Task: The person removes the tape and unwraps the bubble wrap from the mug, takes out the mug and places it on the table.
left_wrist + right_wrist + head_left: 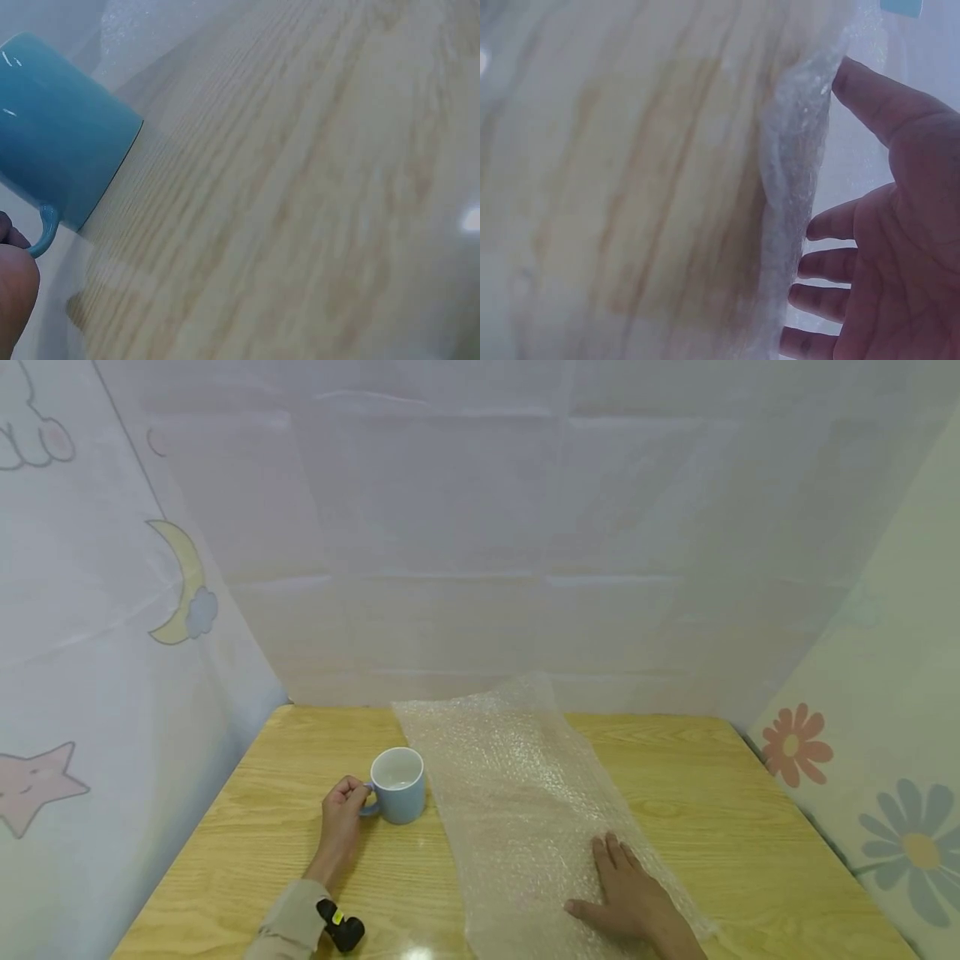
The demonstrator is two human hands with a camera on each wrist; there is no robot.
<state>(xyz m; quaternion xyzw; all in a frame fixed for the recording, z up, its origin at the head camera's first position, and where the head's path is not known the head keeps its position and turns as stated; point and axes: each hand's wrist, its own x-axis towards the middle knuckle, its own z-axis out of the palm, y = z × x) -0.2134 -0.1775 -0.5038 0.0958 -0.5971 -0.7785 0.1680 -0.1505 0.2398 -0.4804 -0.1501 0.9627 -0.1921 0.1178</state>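
A light blue mug (pixel 401 800) with a white inside stands upright on the table, left of a sheet of bubble wrap (pixel 517 810). My left hand (pixel 343 810) pinches the mug's handle from the left side. The left wrist view has the mug (pixel 60 127) at its left edge, with part of the thumb (pixel 16 289) at the handle. My right hand (pixel 628 897) lies with fingers spread on the near right part of the bubble wrap. In the right wrist view the fingers of that hand (pixel 907 232) reach out straight against the wrap's edge (pixel 799 142).
The wooden table (pixel 720 827) has the bubble wrap running from its near edge to its back edge. A pale sheet (pixel 465 527) hangs behind, and printed sheets (pixel 75 652) border the sides. A black wrist camera (pixel 341 928) sits on the left sleeve.
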